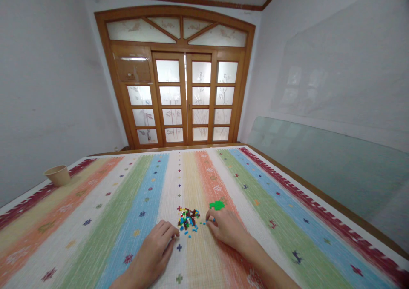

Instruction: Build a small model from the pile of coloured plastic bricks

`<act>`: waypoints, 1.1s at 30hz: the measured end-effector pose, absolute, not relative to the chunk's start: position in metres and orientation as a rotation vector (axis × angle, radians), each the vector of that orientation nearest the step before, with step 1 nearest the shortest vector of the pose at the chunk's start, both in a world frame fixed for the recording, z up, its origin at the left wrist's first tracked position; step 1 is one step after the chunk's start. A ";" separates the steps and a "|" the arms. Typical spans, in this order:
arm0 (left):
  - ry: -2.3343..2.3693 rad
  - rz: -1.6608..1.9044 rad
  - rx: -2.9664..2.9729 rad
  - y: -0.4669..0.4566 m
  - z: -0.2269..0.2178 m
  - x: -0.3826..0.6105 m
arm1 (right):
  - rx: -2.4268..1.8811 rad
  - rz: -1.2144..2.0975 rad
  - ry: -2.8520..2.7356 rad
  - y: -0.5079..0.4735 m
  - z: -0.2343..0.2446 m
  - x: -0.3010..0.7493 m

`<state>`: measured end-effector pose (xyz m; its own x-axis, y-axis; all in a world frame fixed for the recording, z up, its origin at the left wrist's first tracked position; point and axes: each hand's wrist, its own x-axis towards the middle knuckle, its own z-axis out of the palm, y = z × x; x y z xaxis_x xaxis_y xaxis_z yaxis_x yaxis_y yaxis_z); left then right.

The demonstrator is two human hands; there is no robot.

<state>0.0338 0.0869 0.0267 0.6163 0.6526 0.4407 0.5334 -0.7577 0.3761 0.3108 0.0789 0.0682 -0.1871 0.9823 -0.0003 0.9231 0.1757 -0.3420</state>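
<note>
A loose heap of tiny building blocks in brown, blue, green, yellow, red and white lies on the striped cloth, a few strays at its near and right edges. My left hand rests just left of the heap, fingers loosely bent and thumb apart, with nothing visible in it. To the right of the heap, my right hand has thumb and forefinger brought together on a small blue block, mostly hidden by the fingers. Right behind those fingers lies a flat bright green piece.
The striped tablecloth covers a wide table with a brown far edge. A tan cup stands at the far left. A pale green glass panel leans along the right wall. Wooden glazed doors stand beyond the table.
</note>
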 end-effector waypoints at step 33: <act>0.970 0.878 2.629 0.087 0.027 0.034 | -1.825 0.414 -2.225 0.083 0.061 0.314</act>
<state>0.0344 0.0873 0.0270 0.6069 0.6461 0.4629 0.5247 -0.7632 0.3772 0.3142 0.0828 0.0608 -0.1956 0.9807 0.0011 0.9146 0.1828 -0.3606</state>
